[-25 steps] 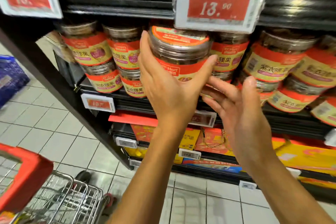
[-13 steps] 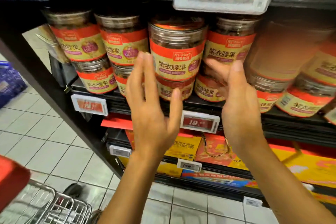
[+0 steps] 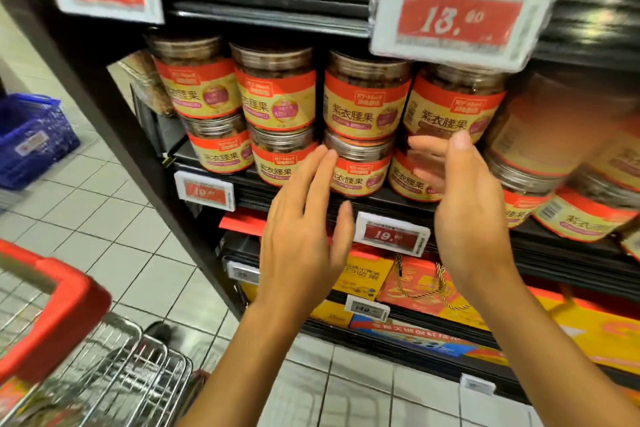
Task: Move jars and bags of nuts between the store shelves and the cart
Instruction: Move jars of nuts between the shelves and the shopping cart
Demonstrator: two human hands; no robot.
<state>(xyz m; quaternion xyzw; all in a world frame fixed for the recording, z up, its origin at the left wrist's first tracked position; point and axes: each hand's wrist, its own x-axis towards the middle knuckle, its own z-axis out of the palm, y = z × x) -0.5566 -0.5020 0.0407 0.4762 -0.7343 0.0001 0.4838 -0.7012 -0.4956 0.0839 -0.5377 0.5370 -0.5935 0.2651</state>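
Observation:
Clear jars of nuts with red and gold labels stand stacked two high on the dark shelf (image 3: 398,199). One upper jar (image 3: 365,97) sits on a lower jar (image 3: 358,166) in the middle of the row. My left hand (image 3: 304,239) is open in front of the lower jars, fingers straight, holding nothing. My right hand (image 3: 467,204) is open too, its fingers spread before the jars to the right (image 3: 453,104), apart from them as far as I can tell. The metal cart (image 3: 114,367) with a red handle (image 3: 59,308) is at the lower left.
Price tags (image 3: 460,15) hang from the shelf above, and another tag (image 3: 393,234) sits on the jar shelf's edge. Yellow and red gift boxes (image 3: 415,284) fill the shelf below. A blue basket (image 3: 31,142) stands on the tiled floor at left.
My left hand set the jar on top of the lower jar and let go. Both hands have drawn back and down from the shelf, open.

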